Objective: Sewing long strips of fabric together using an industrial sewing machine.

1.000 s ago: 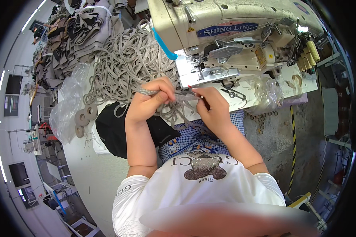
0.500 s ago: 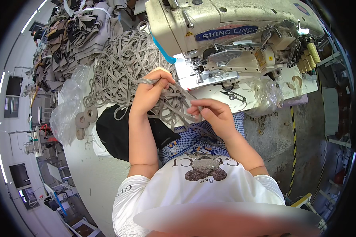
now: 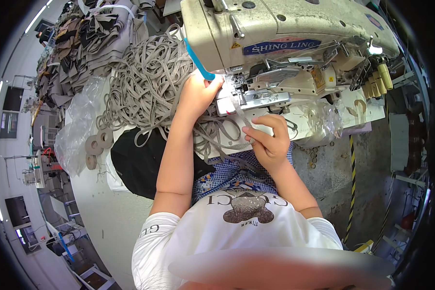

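Note:
A grey woven strap [image 3: 242, 115] runs from under the presser foot [image 3: 238, 83] of a cream sewing machine [image 3: 212, 36] toward me. My right hand [image 3: 270, 141] pinches it between thumb and fingers just in front of the machine bed. Beside the presser foot, on its left, my left hand [image 3: 199, 95] is closed with the thumb pointing at the needle area. The part of the strap in its fingers is mostly hidden by the hand. A large tangled heap of the same grey strap [image 3: 145, 79] lies left of the machine, with loops hanging down by my lap.
Rolls of tan tape [image 3: 97, 144] stand at the left beside a clear plastic bag [image 3: 77, 145]. Black cloth [image 3: 135, 166] lies near my left forearm. Stacked fabric pieces [image 3: 87, 43] rise at the far left. Thread snips [image 3: 291, 124] lie behind my right hand, near another plastic bag [image 3: 324, 118].
My left hand has moved forward and right to the presser foot, carrying the strap there. My right hand has shifted slightly right and now pinches the strap in front of the foot.

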`<state>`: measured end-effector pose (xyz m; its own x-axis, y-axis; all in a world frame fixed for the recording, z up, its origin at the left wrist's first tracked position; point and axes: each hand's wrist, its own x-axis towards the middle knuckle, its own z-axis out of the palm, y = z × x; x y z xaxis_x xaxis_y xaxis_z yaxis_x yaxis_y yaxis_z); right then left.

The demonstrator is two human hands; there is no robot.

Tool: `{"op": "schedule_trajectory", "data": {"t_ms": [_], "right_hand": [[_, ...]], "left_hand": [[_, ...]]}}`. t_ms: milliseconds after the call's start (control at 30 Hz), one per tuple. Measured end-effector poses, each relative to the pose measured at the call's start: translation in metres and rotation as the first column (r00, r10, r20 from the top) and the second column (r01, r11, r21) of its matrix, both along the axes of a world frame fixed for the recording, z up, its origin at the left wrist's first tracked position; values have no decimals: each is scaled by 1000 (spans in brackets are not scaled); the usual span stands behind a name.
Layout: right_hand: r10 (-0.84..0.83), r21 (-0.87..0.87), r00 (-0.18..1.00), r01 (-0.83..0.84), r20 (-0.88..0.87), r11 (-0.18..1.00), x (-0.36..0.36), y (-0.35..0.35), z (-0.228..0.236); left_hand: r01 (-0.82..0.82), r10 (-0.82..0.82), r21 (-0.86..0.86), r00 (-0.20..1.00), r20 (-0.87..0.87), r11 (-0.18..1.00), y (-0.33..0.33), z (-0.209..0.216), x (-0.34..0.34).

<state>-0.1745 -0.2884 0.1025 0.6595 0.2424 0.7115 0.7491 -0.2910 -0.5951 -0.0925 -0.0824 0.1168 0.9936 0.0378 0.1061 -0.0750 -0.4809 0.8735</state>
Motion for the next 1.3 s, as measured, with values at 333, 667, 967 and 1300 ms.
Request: {"op": "schedule_trajectory", "data": {"t_ms": [333,667,967,1300], "right_hand": [[28,65,996,-34,83,997,8,-3,-11],[33,-5,985,-32,171,999,22,9,-15],[8,20,984,-11,179,1000,24,16,-13],[-22,37,988,16,150,999,22,18,-18]], "left_hand": [[-49,36,118,993,110,992,-10,-11,18],[21,-28,36,981,194,999,-20,-31,37],[39,-33,-12,934,356,999,-17,-43,39],[41,-37,-3,938,346,999,-17,-48,42]]}}
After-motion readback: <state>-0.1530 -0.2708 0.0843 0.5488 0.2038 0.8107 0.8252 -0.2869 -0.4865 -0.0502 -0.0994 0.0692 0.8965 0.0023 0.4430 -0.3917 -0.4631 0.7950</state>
